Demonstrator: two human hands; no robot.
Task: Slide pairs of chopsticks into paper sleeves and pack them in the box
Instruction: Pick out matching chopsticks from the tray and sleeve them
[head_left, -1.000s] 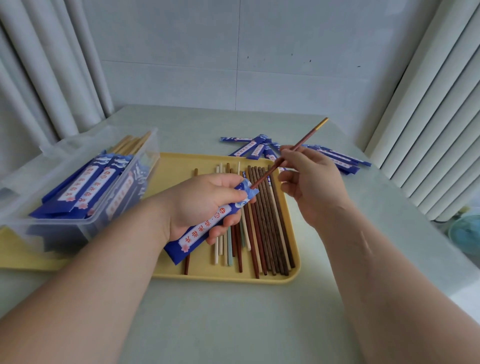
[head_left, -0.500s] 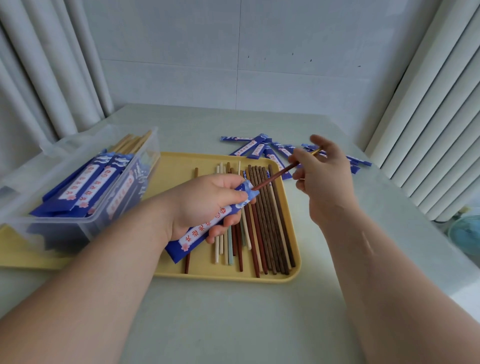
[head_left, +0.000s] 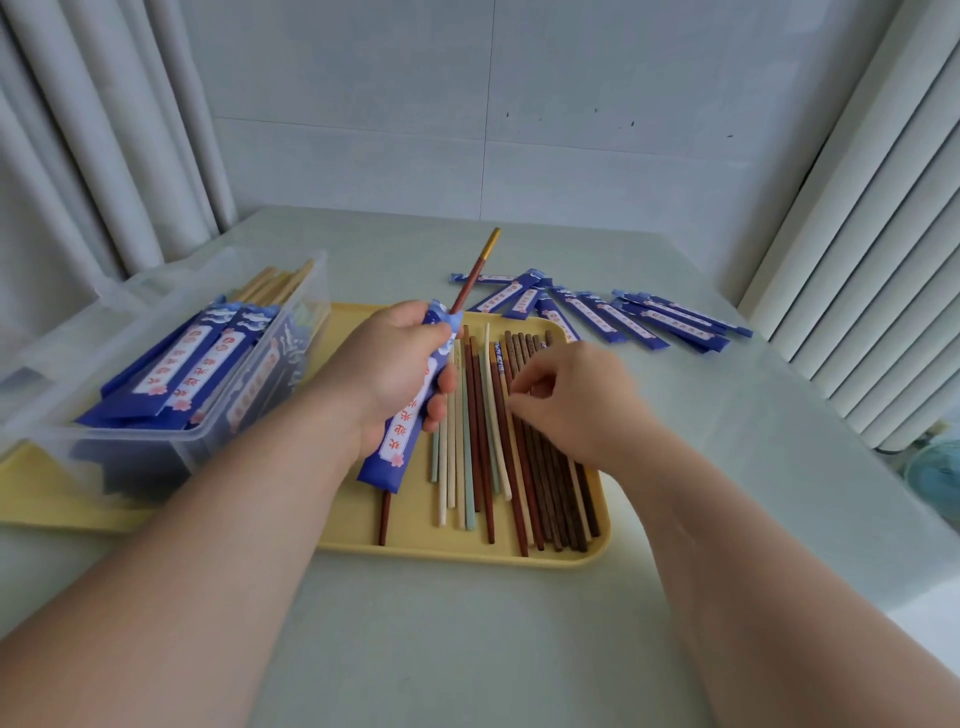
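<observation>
Since the earlier frame, the right hand (head_left: 571, 400) has released the red-brown chopstick (head_left: 472, 273) and dropped to the yellow tray (head_left: 415, 540). The left hand (head_left: 395, 364) has swung the blue paper sleeve (head_left: 402, 431) from a flat slant to a steeper tilt.

Left hand: fingers (head_left: 441, 384) wrapped round the sleeve's upper half, thumb at its mouth. The sleeve hangs above the left part of the tray, its lower end close over it. The red-brown chopstick sits partly inside, its gold-tipped end projecting up and to the right from the mouth.

Right hand: fingers (head_left: 524, 387) curled, tips touching the dark brown chopsticks (head_left: 550, 483) at the right of the tray. Whether one is pinched cannot be told.

Pale and red loose chopsticks (head_left: 483, 441) lie side by side between the two hands. The clear plastic box (head_left: 156, 457) stands to the left of the tray and holds filled sleeves (head_left: 176, 364) lying at a slant. Empty sleeves (head_left: 623, 317) lie fanned on the surface (head_left: 467, 649) beyond the tray's far right corner.
</observation>
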